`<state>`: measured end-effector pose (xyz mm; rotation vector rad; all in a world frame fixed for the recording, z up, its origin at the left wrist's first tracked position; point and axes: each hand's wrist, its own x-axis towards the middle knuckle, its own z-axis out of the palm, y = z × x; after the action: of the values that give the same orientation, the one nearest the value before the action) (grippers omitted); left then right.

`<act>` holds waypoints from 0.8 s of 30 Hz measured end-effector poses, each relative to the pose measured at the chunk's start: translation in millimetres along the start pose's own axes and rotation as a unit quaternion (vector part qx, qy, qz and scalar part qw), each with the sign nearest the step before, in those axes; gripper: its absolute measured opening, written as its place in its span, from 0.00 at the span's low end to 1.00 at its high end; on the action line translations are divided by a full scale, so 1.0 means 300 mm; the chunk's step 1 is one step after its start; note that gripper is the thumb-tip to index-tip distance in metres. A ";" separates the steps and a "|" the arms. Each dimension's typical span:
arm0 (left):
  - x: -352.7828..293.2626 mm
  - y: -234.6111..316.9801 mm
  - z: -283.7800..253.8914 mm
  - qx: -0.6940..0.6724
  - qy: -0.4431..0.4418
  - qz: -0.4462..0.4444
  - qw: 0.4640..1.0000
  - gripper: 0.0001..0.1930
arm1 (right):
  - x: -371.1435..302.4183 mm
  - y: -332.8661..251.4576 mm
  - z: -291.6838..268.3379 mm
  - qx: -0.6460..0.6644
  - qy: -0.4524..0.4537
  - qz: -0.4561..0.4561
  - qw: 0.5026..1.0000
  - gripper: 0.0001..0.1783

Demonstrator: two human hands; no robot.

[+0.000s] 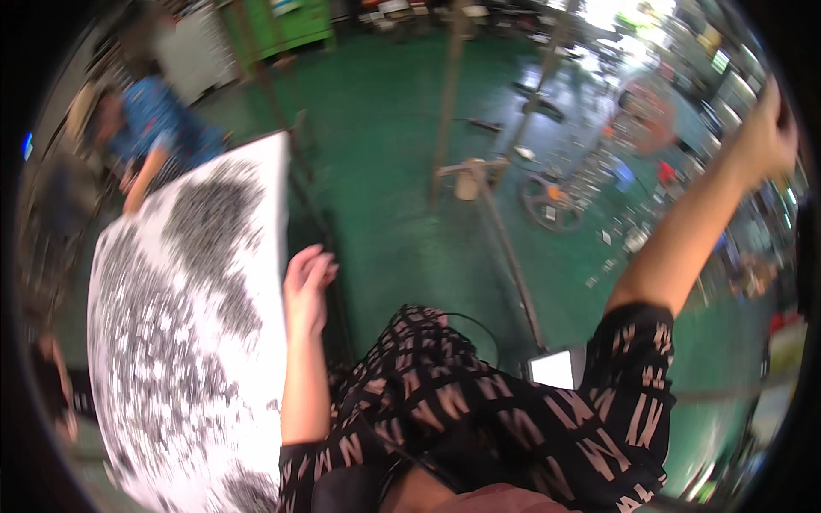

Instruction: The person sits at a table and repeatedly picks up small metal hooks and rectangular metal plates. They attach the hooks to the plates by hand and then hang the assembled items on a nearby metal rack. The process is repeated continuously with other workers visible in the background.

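Observation:
On my left is a white-topped table (272,184) covered with many small dark and silvery pieces (162,342), smeared by motion. My left hand (310,275) is just beside the table's right edge, its fingers loosely bent and slightly apart, with nothing seen in them. Stretched far out to the right, my right arm ends in my right hand (768,141) at the rim of the view. Its fingers are curled in, and anything in their grip is hidden.
Across the table, a person in a blue patterned top (167,120) reaches a hand onto its far edge. Metal posts (451,94) and a slanting bar (510,256) rise from the green floor (376,137). A round-caged fan (646,115) stands at the right, near scattered bright items. A green cabinet (295,30) is at the back.

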<state>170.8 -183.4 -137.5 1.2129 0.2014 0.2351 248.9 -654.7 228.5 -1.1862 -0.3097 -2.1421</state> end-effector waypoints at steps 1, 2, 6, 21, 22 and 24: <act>0.016 -0.001 -0.009 -0.060 0.033 -0.030 0.997 0.17 | -0.176 -0.126 0.002 0.038 -0.058 0.037 0.997 0.13; 0.039 -0.006 -0.025 -0.131 0.069 -0.050 0.988 0.18 | -0.346 -0.258 0.002 0.074 -0.114 0.077 0.988 0.13; 0.114 -0.004 -0.067 -0.278 0.175 -0.052 0.943 0.17 | -0.839 -0.718 -0.079 0.286 -0.518 0.040 0.805 0.15; 0.085 0.014 -0.402 -0.301 0.417 0.130 0.848 0.06 | -1.321 -1.259 -0.290 0.545 -0.695 0.065 0.465 0.20; 0.080 0.001 -0.408 -0.279 0.433 0.130 0.847 0.07 | -1.336 -1.277 -0.253 0.519 -0.679 0.041 0.518 0.21; 0.085 -0.012 -0.414 -0.236 0.461 0.131 0.845 0.08 | -1.418 -1.297 -0.217 0.504 -0.676 0.063 0.534 0.21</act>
<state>161.0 -65.7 -183.5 0.5437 0.7679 1.0525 110.7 -209.2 -116.3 -1.6296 -1.7146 -0.1281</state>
